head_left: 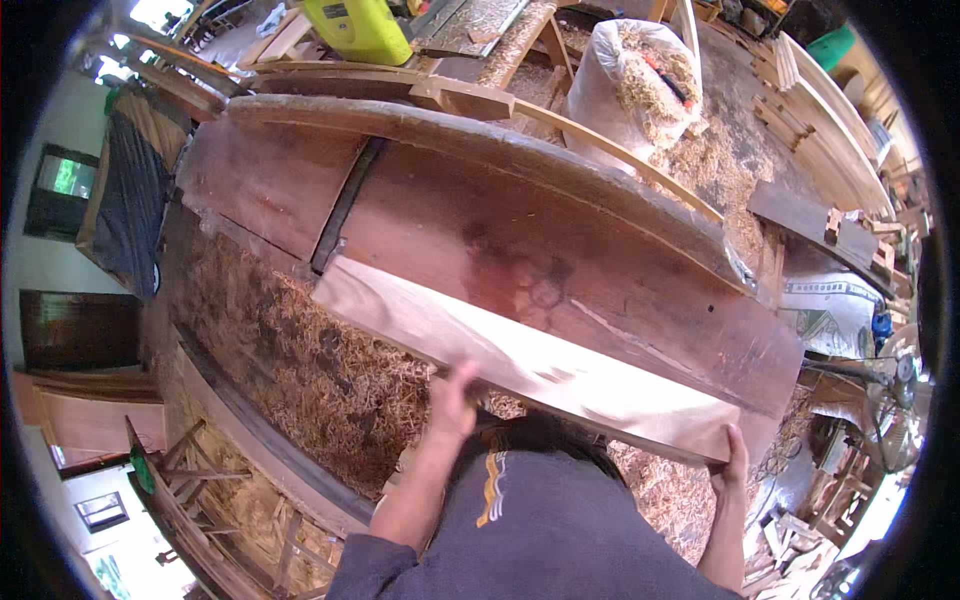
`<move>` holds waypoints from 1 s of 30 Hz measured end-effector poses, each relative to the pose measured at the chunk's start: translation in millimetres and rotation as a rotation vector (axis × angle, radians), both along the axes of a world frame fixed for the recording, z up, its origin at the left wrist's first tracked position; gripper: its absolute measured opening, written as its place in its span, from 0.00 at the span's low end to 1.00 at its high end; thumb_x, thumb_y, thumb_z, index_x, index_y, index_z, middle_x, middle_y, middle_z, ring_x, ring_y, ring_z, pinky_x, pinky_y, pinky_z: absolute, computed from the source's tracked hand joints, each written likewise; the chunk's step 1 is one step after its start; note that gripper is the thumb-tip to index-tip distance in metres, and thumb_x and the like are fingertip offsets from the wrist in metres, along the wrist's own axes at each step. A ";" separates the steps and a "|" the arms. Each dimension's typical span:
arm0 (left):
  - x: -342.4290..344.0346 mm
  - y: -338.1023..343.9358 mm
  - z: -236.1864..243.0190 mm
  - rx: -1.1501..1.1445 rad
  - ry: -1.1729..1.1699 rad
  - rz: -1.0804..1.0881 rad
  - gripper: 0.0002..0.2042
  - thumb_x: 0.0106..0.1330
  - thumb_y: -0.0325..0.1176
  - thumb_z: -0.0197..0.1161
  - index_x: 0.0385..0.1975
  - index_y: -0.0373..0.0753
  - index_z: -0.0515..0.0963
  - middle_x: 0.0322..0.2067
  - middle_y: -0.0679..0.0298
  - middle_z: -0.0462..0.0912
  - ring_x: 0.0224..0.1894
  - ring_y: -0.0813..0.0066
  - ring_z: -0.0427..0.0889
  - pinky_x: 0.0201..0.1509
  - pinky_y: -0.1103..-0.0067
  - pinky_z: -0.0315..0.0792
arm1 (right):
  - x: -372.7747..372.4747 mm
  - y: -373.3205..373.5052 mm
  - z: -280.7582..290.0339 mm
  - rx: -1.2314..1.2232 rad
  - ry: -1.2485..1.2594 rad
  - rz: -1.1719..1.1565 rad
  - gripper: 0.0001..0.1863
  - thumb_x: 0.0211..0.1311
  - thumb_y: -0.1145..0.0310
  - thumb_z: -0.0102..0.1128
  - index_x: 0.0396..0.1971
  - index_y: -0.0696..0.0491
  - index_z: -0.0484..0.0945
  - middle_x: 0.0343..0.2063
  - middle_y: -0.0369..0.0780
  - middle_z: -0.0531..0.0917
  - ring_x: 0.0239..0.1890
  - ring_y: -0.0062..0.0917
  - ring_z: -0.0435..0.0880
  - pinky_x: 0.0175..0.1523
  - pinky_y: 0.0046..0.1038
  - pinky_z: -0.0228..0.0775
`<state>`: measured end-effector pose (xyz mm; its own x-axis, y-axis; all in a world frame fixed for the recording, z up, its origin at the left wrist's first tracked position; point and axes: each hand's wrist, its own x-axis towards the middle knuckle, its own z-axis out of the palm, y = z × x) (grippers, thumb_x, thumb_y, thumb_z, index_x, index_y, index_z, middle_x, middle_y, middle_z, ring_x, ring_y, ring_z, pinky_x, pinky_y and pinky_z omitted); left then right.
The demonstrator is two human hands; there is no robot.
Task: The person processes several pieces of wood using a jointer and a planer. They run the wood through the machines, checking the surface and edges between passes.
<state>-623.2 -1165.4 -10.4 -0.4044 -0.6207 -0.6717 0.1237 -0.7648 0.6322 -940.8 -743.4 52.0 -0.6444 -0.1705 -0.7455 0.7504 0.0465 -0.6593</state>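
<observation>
A pale, smooth wooden board slants over the near part of a reddish-brown workbench, its left end next to a dark strip that crosses the bench top. My left hand is at the board's near edge, left of its middle; it is slightly blurred, and its fingers are partly hidden under the wood. At the board's right end, my right hand grips the corner with fingers wrapped round it. How much of the board rests on the bench cannot be made out.
Curly wood shavings cover the floor at left. Beyond the bench stand a white sack stuffed with shavings and a yellow-green machine. Long planks lie at far right, with a fan nearer.
</observation>
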 end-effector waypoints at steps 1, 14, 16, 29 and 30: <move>-32.7 33.3 14.8 -0.057 -0.051 0.072 0.21 0.65 0.33 0.68 0.56 0.33 0.75 0.49 0.58 0.83 0.47 0.65 0.84 0.51 0.64 0.83 | -12.8 34.3 -12.9 0.037 0.032 -0.042 0.21 0.72 0.58 0.60 0.57 0.55 0.77 0.51 0.40 0.85 0.51 0.29 0.86 0.57 0.34 0.81; -194.9 141.8 34.7 0.239 -0.312 -0.079 0.20 0.62 0.35 0.78 0.47 0.37 0.74 0.42 0.63 0.82 0.39 0.77 0.82 0.35 0.77 0.79 | -123.8 195.3 -72.9 0.372 0.160 0.002 0.14 0.71 0.63 0.60 0.47 0.58 0.82 0.44 0.39 0.86 0.46 0.26 0.85 0.55 0.30 0.77; -210.8 154.0 26.6 0.222 -0.261 -0.105 0.13 0.62 0.37 0.78 0.34 0.36 0.83 0.29 0.69 0.84 0.26 0.82 0.79 0.29 0.82 0.73 | -145.7 200.7 -73.0 0.364 0.114 0.005 0.15 0.72 0.62 0.58 0.48 0.57 0.82 0.44 0.39 0.86 0.46 0.25 0.85 0.55 0.30 0.76; -340.7 55.4 -1.0 -0.237 -0.518 -0.046 0.49 0.62 0.58 0.74 0.64 0.16 0.61 0.64 0.34 0.69 0.67 0.51 0.71 0.72 0.66 0.63 | -246.5 100.6 -65.3 0.754 0.368 0.333 0.25 0.73 0.51 0.59 0.58 0.54 0.80 0.46 0.41 0.86 0.43 0.27 0.86 0.47 0.29 0.80; -345.4 42.0 -3.9 -0.372 -0.463 0.083 0.48 0.65 0.56 0.71 0.67 0.18 0.59 0.66 0.35 0.68 0.68 0.50 0.70 0.73 0.65 0.63 | -243.2 66.9 -61.2 0.842 0.467 0.498 0.25 0.73 0.51 0.58 0.61 0.52 0.78 0.52 0.45 0.85 0.51 0.27 0.85 0.53 0.30 0.79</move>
